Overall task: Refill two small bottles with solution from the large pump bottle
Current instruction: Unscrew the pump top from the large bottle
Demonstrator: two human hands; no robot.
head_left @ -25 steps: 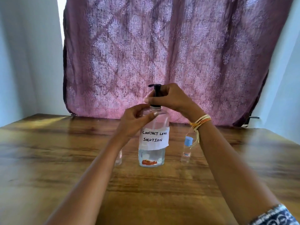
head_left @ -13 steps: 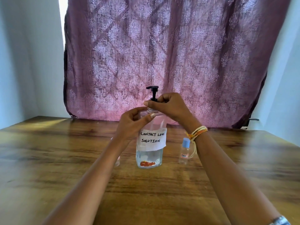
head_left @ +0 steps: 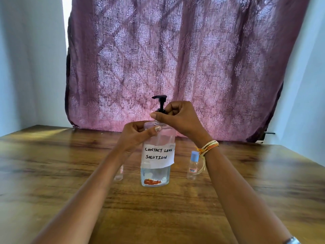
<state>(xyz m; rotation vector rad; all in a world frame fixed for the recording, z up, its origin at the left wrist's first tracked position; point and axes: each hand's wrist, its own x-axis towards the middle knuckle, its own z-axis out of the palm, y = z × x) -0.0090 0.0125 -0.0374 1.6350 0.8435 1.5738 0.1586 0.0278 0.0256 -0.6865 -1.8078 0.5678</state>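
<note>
The large clear pump bottle [head_left: 155, 171] stands mid-table, labelled "CONTACT LENS SOLUTION", with liquid low in it. Its black pump head [head_left: 160, 101] points left. My left hand [head_left: 139, 133] grips the bottle's shoulder. My right hand [head_left: 177, 117] pinches the black collar at the pump's base. One small bottle with a blue cap [head_left: 193, 166] stands upright to the right of the large one, beside my right wrist. The other small bottle [head_left: 119, 175] stands to the left, mostly hidden behind my left forearm.
The wooden table [head_left: 52, 164] runs back to a purple patterned curtain [head_left: 175, 59], with pale walls on both sides. A thread bracelet [head_left: 208, 147] sits on my right wrist.
The pump head has risen clear of my right hand, which has slid down to the collar. My left hand stays on the bottle's shoulder. The view shifted slightly.
</note>
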